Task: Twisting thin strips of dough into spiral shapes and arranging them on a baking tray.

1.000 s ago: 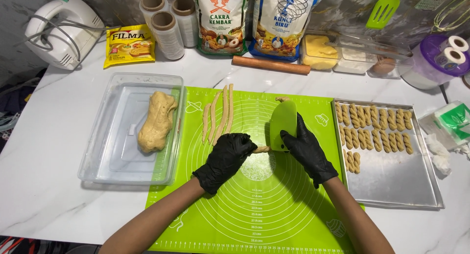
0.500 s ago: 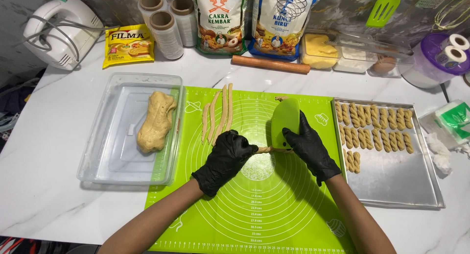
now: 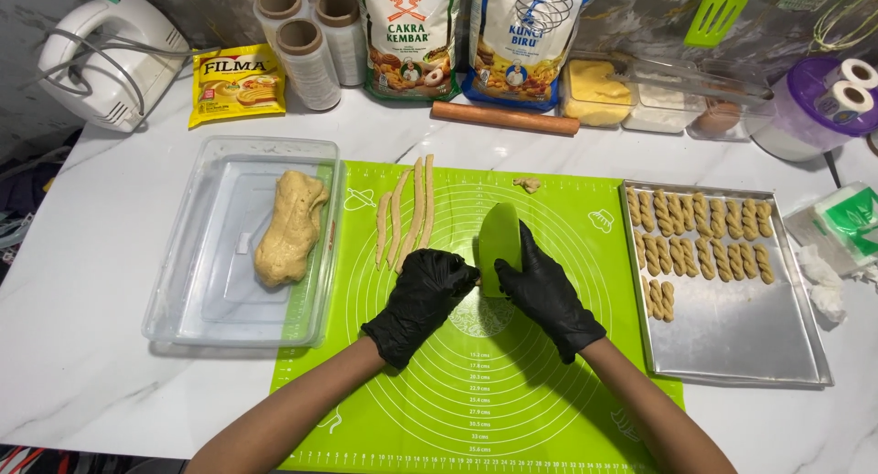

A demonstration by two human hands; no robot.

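Fingers of the right hand grip the green scraper upright on the mat, left hand curled beside it, portioning dough.

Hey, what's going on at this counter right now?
A person in black gloves works dough on a green mat. The right hand holds a green scraper upright on the mat; the left hand rests beside it. Dough ropes lie above the left hand, a dough lump sits in a clear tub, and twisted pieces line a metal tray.
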